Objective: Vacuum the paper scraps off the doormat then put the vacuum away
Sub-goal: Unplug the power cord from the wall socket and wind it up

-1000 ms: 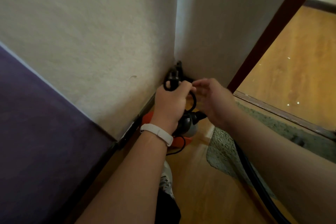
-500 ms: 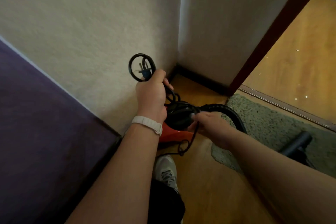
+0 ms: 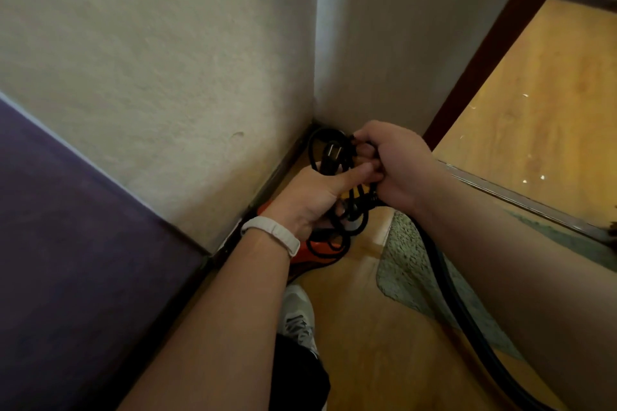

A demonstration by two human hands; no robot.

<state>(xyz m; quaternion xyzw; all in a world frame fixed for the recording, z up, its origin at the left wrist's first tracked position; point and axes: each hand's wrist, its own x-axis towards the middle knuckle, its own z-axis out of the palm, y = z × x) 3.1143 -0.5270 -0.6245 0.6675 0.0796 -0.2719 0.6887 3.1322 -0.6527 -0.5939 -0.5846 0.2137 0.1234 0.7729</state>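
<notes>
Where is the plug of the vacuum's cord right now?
In the head view, the plug pokes up from the coiled cord in the left hand, close to the corner of the walls, just left of the right hand.

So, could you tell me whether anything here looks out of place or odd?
Yes: small white scraps lie scattered on the wooden floor beyond the door threshold, off the doormat. Otherwise, both hands are bundling the black cord over the orange vacuum in the corner.

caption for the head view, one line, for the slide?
Both hands, left hand and right hand, bundle the black power cord above the orange vacuum in the wall corner, beside the doormat.
</notes>
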